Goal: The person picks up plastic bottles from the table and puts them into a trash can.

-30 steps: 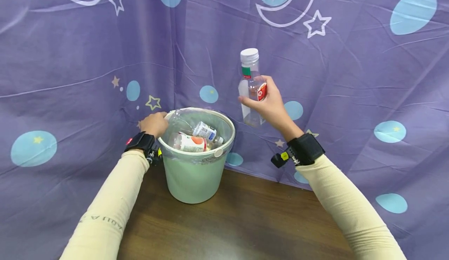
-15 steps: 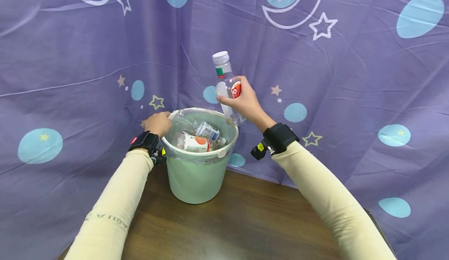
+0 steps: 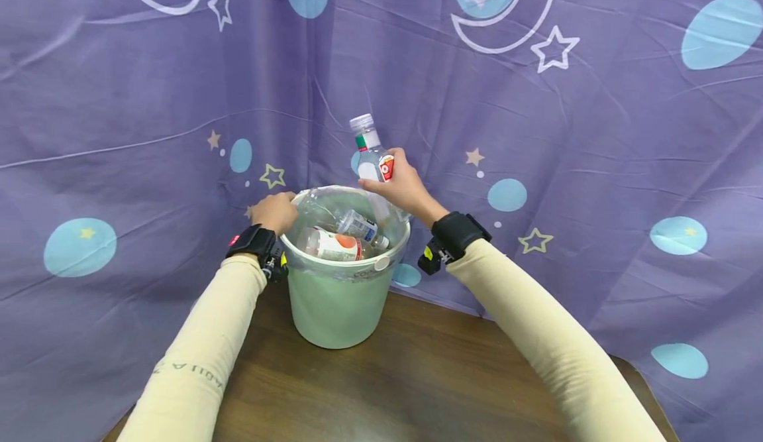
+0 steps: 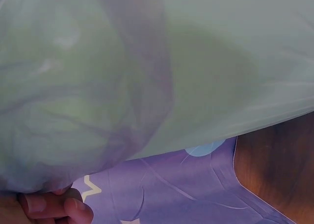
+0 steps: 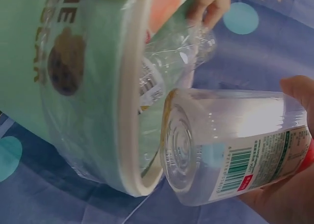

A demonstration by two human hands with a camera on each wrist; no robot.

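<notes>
In the head view my right hand [image 3: 402, 187] grips a clear plastic bottle [image 3: 371, 154] with a white cap and a red label. The bottle leans, cap up, with its lower part over the right back of a pale green bin [image 3: 336, 313]. In the right wrist view the bottle's base [image 5: 179, 145] is right at the bin's cream rim [image 5: 130, 87]. My left hand [image 3: 274, 213] holds the bin's left rim, its fingertips [image 4: 78, 209] curled below the edge. Inside lie an orange-pictured bottle [image 3: 336, 246] and a smaller blue-and-white-labelled bottle [image 3: 357, 224].
The bin stands on a dark brown wooden table [image 3: 417, 362], lined with a clear plastic bag [image 3: 312, 205] folded over its rim. A purple curtain [image 3: 417, 84] with moons and stars hangs close behind and at both sides.
My right hand has moved left and then down with the bottle, from beside the bin to over its right back rim. The left hand stays on the rim.
</notes>
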